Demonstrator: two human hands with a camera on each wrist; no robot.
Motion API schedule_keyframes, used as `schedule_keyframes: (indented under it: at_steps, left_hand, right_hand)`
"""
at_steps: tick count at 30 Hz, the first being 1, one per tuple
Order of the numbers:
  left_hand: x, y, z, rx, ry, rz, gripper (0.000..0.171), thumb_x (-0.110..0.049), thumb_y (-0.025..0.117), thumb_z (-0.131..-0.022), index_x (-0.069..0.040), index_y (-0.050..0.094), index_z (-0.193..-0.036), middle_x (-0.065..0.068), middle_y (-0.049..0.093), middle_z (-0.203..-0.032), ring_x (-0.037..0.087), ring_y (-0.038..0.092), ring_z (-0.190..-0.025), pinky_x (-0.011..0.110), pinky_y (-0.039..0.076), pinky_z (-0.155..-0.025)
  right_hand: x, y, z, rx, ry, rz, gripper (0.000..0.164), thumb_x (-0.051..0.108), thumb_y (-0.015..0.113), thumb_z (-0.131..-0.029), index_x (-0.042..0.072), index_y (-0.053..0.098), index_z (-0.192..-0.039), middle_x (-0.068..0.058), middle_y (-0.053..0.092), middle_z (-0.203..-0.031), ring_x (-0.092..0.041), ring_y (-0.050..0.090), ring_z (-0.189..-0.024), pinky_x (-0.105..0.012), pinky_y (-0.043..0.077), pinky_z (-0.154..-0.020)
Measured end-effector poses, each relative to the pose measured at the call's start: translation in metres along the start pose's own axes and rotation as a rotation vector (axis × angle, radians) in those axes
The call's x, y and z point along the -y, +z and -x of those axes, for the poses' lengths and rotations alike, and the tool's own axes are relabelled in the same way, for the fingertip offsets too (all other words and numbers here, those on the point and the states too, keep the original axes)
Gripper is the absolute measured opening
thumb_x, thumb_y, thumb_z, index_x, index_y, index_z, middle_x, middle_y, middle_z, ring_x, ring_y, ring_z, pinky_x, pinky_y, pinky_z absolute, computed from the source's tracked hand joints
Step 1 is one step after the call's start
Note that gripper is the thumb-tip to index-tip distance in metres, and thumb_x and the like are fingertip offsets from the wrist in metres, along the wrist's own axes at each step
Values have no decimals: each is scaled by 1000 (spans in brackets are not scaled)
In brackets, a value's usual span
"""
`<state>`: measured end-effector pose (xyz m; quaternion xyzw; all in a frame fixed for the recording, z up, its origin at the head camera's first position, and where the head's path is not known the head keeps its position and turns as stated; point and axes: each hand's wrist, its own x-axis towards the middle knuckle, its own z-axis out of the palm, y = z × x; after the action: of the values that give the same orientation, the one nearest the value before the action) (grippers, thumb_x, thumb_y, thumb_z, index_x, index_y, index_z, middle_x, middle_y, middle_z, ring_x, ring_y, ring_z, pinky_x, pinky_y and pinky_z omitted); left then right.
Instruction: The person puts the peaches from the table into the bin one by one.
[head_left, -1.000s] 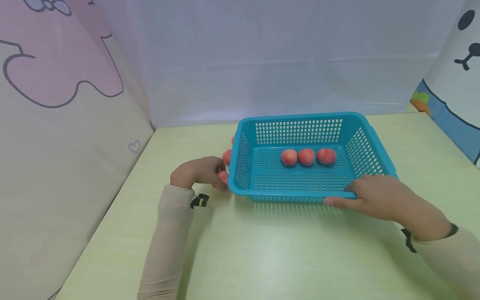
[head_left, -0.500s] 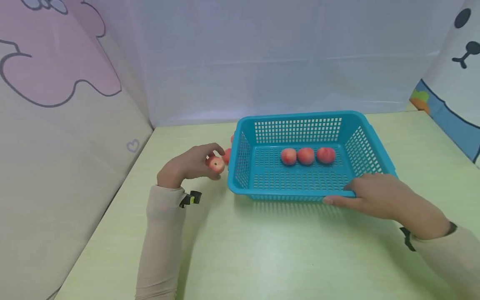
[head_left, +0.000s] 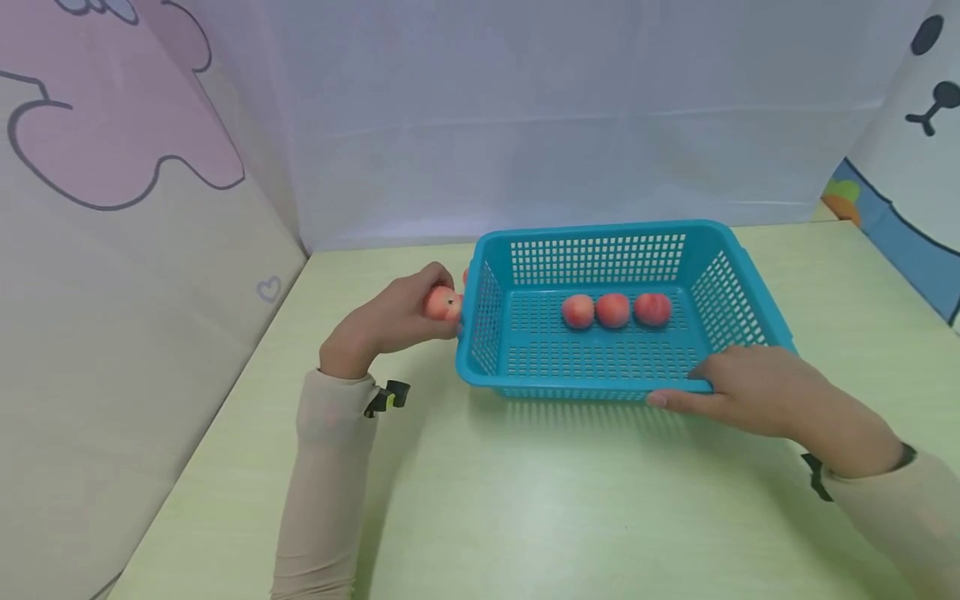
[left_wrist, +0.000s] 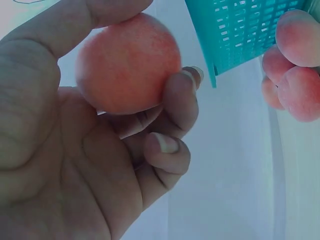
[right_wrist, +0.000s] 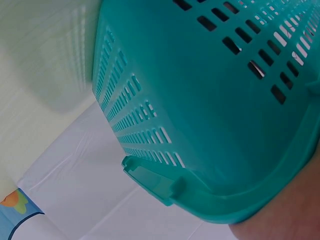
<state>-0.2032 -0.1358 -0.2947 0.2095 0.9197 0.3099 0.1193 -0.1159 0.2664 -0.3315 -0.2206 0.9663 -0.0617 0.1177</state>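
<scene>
- The peach (head_left: 442,303) is up off the table, pinched in the left hand (head_left: 382,325) right at the outer left wall of the basket. In the left wrist view the thumb sits over the top of it and the curled fingers (left_wrist: 181,102) cup it from below.
- Handling-wise I'd guess it's light and round, with a matte skin that shouldn't slip much. It would probably bruise if squeezed hard (assuming it's real fruit and not a foam one, can't tell from here). A loose cradle around the widest part, like the one it's in now, looks like the sensible hold.
- The blue basket (head_left: 585,386) is perforated plastic, likely stiff and light, so it'd probably slide if bumped. The right hand (head_left: 750,387) is gripping its near right rim, thumb along the front edge, which pins it on the table.
- Three more peaches (head_left: 612,311) sit in a tidy row on the basket floor, touching or nearly so.
- A few other peaches (left_wrist: 290,65) are clustered just outside the basket's left wall, mostly hidden from the head camera.
- Everything sits on a pale green table (head_left: 525,517).
</scene>
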Motion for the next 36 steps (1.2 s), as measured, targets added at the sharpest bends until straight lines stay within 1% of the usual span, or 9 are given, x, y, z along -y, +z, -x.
schedule_keyframes:
  at_steps: [4, 7, 11, 15, 18, 21, 25, 30, 36]
  left_hand:
    - [-3, 2, 0, -26, -7, 20, 39, -27, 70, -81, -16, 43, -107, 3, 60, -88, 18, 57, -77, 36, 48, -66]
    - [-6, 3, -1, -37, 28, 6, 40, -26, 70, -81, -17, 47, -113, 1, 61, -88, 17, 58, -76, 35, 49, -65]
    - [-8, 4, 0, -45, 87, -12, 27, -25, 71, -81, -22, 58, -105, -2, 62, -87, 15, 58, -77, 33, 50, -65]
    - [-8, 5, 0, -59, 114, -9, 16, -21, 71, -80, -21, 58, -90, -3, 61, -84, 13, 57, -75, 33, 50, -64]
    - [-8, 6, -2, -68, 142, -13, 17, -16, 69, -79, -18, 59, -93, -2, 61, -82, 14, 57, -72, 33, 50, -61]
    - [-8, 7, -3, -71, 174, -18, 18, -13, 68, -79, -15, 60, -95, -1, 60, -81, 14, 57, -71, 33, 49, -60]
    - [-9, 7, -4, -76, 184, -20, 19, -11, 67, -79, -14, 60, -96, -1, 59, -84, 15, 56, -73, 32, 50, -60]
    - [-11, 8, -4, -82, 208, -36, 21, -18, 70, -82, -14, 58, -98, -1, 56, -88, 15, 54, -78, 33, 49, -63]
    - [-14, 8, -1, -118, 241, -77, 21, -28, 70, -85, -21, 58, -100, -5, 54, -93, 12, 52, -80, 31, 49, -64]
  right_hand:
    - [0, 0, -1, 10, 0, -2, 56, 73, 42, -87, 24, 68, -78, 9, 46, -53, -8, 48, -55, -30, 39, -48]
    - [-1, -1, -1, 15, -9, -2, 59, 72, 42, -87, 20, 71, -88, 10, 48, -56, -8, 51, -57, -31, 42, -49]
    - [-1, 0, -1, 15, -8, 0, 58, 71, 43, -87, 21, 71, -87, 10, 49, -56, -7, 51, -58, -31, 43, -49]
    - [-1, -1, -1, 12, -15, -4, 52, 70, 43, -88, 24, 67, -79, 9, 46, -55, -8, 48, -56, -30, 40, -48]
    - [-1, 0, -1, 8, -15, -4, 52, 70, 43, -88, 26, 64, -73, 8, 44, -53, -8, 46, -54, -29, 38, -47]
    - [-1, 0, -2, 9, -5, 1, 54, 72, 41, -87, 25, 66, -75, 8, 45, -53, -8, 47, -54, -29, 39, -48]
    - [-1, -1, -1, 15, -1, 0, 55, 73, 41, -87, 25, 67, -78, 9, 46, -55, -8, 48, -56, -30, 40, -48]
    - [-2, 0, -1, 15, -1, -1, 56, 72, 42, -87, 24, 69, -82, 10, 49, -57, -8, 50, -58, -31, 42, -50]
    - [-2, -1, -2, 20, 1, -2, 59, 73, 41, -86, 22, 71, -88, 10, 51, -59, -8, 52, -60, -32, 44, -51]
